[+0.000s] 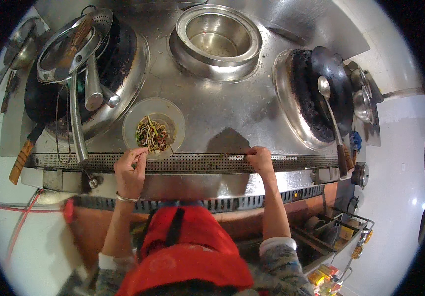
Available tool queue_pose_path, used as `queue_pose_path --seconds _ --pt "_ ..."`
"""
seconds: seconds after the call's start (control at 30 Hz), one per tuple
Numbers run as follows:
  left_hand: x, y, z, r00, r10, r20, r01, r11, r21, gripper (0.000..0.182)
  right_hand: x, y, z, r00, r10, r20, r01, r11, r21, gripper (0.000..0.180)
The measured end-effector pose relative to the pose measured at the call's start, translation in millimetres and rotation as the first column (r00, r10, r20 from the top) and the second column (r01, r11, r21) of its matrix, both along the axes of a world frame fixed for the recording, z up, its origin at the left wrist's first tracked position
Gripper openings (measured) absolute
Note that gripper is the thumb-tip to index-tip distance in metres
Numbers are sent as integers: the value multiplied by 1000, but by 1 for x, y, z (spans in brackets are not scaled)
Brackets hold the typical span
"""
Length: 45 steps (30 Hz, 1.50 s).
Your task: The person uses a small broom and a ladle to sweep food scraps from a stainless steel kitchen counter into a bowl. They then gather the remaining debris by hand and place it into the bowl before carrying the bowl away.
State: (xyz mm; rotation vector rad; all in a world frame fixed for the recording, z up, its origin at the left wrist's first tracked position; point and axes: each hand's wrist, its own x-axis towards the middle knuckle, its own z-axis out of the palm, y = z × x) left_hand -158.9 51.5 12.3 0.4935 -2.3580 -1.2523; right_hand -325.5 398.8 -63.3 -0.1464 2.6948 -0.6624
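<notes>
Before me on a stainless steel stove top stands a translucent round bowl with shredded food scraps, pale and green strands among dark bits. My left hand is at the bowl's near left rim, thumb and fingertips pinched together; whether something small is between them cannot be told. My right hand is over the perforated metal drain strip, to the right of the bowl, with its fingers curled downward. What its fingertips hold, if anything, is hidden. Small green and brown scraps lie on the strip between the hands.
At the left, a strainer and handled pans rest over a dark wok. A steel pot stands at the back. A ladle lies across the right wok. A wooden handle juts out at the near left.
</notes>
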Motion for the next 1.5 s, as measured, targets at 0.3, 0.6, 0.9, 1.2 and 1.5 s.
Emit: queue_pose_path --seconds 0.3,0.6,0.9,1.2,1.5 --pt "0 0 9 999 -44 10 44 999 10 10 24 -59 -12 998 52 26 -48 990 -135 26" --pt "3 -3 4 999 -24 35 22 998 64 10 35 -80 -23 956 199 -216 -207 978 -16 19" --pt "6 -9 7 1000 1 22 -2 998 56 10 13 -48 33 996 -70 -47 65 992 -104 15" --pt "-10 -7 6 991 0 -133 12 996 90 12 42 -158 156 929 -67 -364 -287 492 -822 16" --pt "-6 -13 -3 998 -31 -52 31 1000 -4 13 40 -131 59 896 73 -437 -242 908 -343 12"
